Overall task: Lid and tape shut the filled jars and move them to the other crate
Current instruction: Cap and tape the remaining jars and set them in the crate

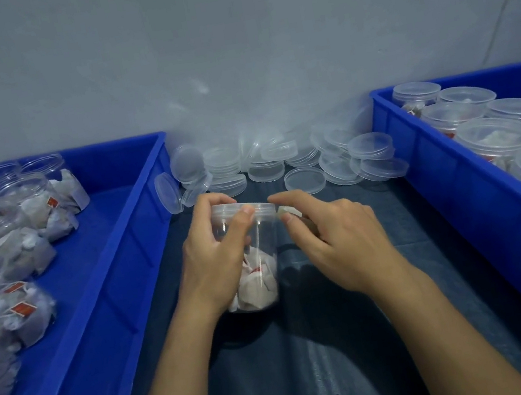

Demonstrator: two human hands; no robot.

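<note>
A clear plastic jar [261, 267] with tea bags in its bottom stands upright on the dark cloth between two crates, a clear lid [253, 206] on top. My left hand [217, 257] grips the jar's upper part, thumb pressed against the lid's rim. My right hand [332, 237] pinches a small pale piece, apparently tape [284, 211], at the lid's right edge. The blue crate on the left [113, 258] holds several open filled jars lying down. In the blue crate on the right [429, 174] stand several lidded jars.
A heap of loose clear lids [301, 162] lies at the back of the cloth against the grey wall. The dark cloth [319, 378] runs between the crates toward me, under my forearms.
</note>
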